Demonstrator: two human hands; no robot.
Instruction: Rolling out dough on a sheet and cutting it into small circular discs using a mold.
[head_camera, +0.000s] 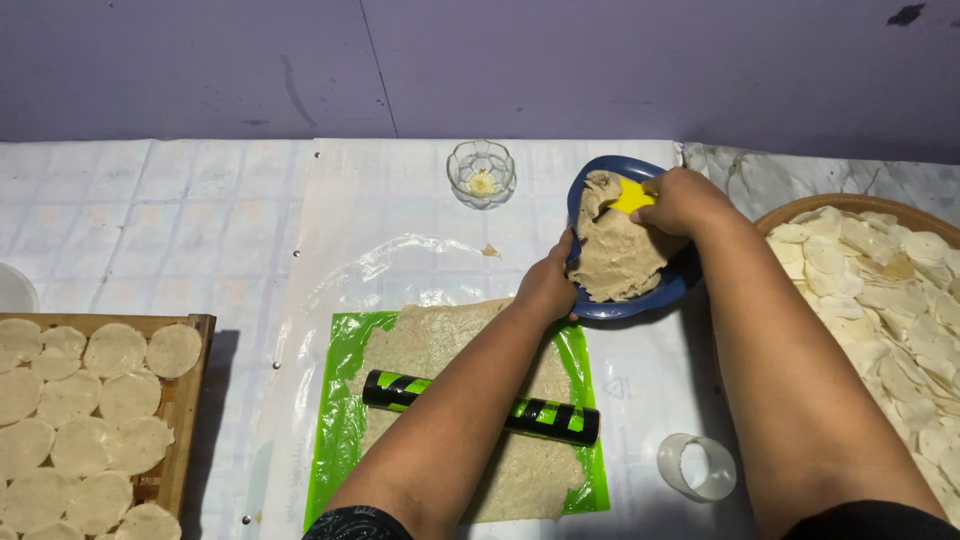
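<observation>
**Hands at the dough bowl**

A tilted blue plastic bowl (672, 290) holding a lump of beige dough (620, 250) sits at about one o'clock from the centre of the table. The right hand (685, 200) is curled shut around a yellow plastic scraper (632, 195), pressing it into the dough at the bowl's top edge. The left hand (547, 285) clasps the bowl's rim at its nine o'clock side, fingers wrapped over the edge.

Just at seven o'clock from the bowl, a flattened sheet of dough (440, 345) lies on a green plastic mat (345, 400), with a black and green striped rolling pin (480, 405) resting across it. A clear round cutter ring (695, 467) stands at six o'clock from the bowl. A small clear glass dish (481, 172) sits at ten o'clock. A woven basket of thin pale discs (880, 290) lies at three o'clock; a wooden tray of round dough discs (190, 400) at far nine o'clock.
</observation>
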